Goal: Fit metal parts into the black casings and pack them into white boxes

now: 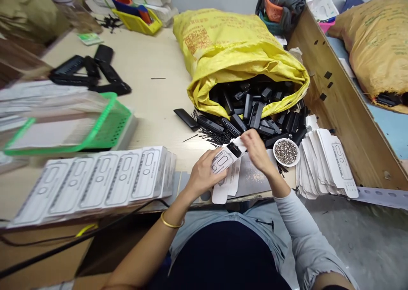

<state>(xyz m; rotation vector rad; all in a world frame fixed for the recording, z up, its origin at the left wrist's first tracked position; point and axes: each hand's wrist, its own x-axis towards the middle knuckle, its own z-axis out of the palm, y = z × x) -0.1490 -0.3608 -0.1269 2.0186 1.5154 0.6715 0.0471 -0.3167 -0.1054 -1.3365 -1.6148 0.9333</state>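
Note:
My left hand (201, 174) is wrapped round a small white printed carton (221, 161), held tilted over the table's front edge. A black plastic piece (234, 149) shows at the carton's open upper end. The fingers of my right hand (257, 153) are closed at that end, on the white flap. Flat white cartons (233, 178) lie under my hands, beside a grey sheet (251, 175) with small grains on it. To the right are a white bowl of small metal pieces (286, 152) and a stack of flat cartons (321, 162).
A yellow sack (229, 35) spills black plastic pieces (255, 113) and thin black sticks onto the table. Filled-looking cartons (117, 177) stand in a row at left, near a green basket (110, 111). A wooden board (347, 107) borders the right side. Black cables cross the lower left.

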